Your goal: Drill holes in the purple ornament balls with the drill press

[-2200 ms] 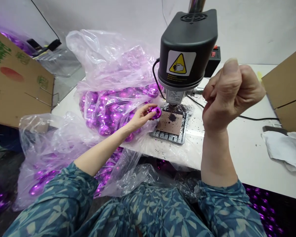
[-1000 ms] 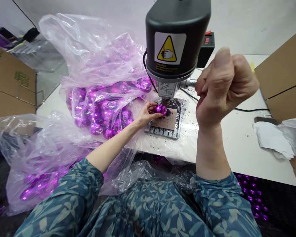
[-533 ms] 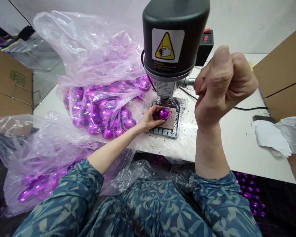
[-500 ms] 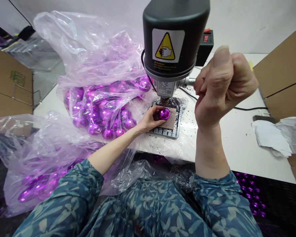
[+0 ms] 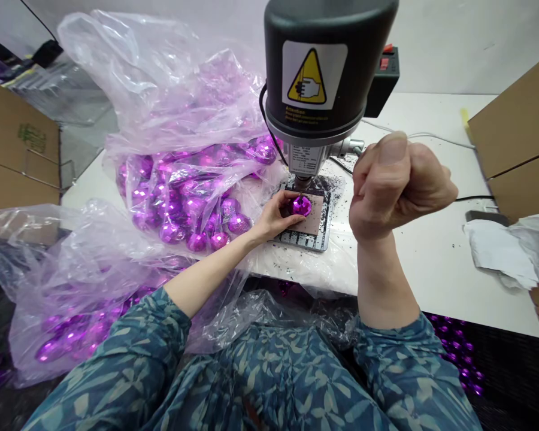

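Note:
Thumb and fingers of my left hand [image 5: 281, 214] are closed around the sides of a shiny purple faceted ball [image 5: 301, 206]. The ball rests on a brown pad on the metal base plate [image 5: 324, 238] of a small bench drill press [image 5: 330, 90], right below its chuck [image 5: 302, 182]. My right hand [image 5: 397, 185] is a fist at the end of the press's feed lever [image 5: 356, 145], to the right of the machine. The fist hides most of the lever. Whether the bit touches the ball is too small to tell.
Clear plastic bags full of purple balls [image 5: 175, 203] lie left of the press. Dark shavings dot the white table [image 5: 435, 263]. Cardboard boxes [image 5: 516, 114] stand at both sides. White crumpled paper [image 5: 498, 251] lies at the right, and more balls [image 5: 462, 353] sit below the table edge.
My right fist has come down with the lever. The left hand still holds the ball in the same place under the chuck. The whole view has shifted slightly.

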Motion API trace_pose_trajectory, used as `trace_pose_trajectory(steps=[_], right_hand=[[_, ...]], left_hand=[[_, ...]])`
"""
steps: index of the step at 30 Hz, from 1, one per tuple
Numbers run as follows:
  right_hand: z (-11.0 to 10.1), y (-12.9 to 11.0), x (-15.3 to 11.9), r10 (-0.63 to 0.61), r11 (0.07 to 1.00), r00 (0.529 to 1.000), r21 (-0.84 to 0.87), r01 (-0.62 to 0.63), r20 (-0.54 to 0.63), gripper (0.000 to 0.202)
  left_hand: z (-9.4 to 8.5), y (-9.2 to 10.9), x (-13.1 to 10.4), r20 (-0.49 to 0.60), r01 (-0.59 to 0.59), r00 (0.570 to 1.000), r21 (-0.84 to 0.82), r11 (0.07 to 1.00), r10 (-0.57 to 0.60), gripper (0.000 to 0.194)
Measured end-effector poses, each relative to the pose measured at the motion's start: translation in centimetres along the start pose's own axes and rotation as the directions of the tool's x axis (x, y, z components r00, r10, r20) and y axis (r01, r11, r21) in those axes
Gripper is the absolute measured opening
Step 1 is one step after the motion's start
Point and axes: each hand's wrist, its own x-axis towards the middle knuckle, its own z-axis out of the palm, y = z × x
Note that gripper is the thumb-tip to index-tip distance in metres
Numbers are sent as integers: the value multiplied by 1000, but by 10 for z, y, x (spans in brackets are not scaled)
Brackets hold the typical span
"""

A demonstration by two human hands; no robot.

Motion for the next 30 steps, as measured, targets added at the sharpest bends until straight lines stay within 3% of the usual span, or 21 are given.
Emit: trace_pose_trajectory(steps=[6,15,21,30], right_hand=[[-3,3,-10,-1,996,999,-84,-3,-49,62],[-12,16,-25,-130,991,991,23,131,-34,59],[-15,21,-24,-285,956,956,94,278,70,49],[-20,14,-29,-360,932,921,106,347,146,46]], left_hand=[[0,4,0,-5,2,1000,-30,1000,-2,65],[1,3,0,7,-8,1000,-86,996,9,67],[0,2,0,4,-20,1000,-46,999,20,69],[1,-4,0,-3,-63,998,-30,998,63,68]])
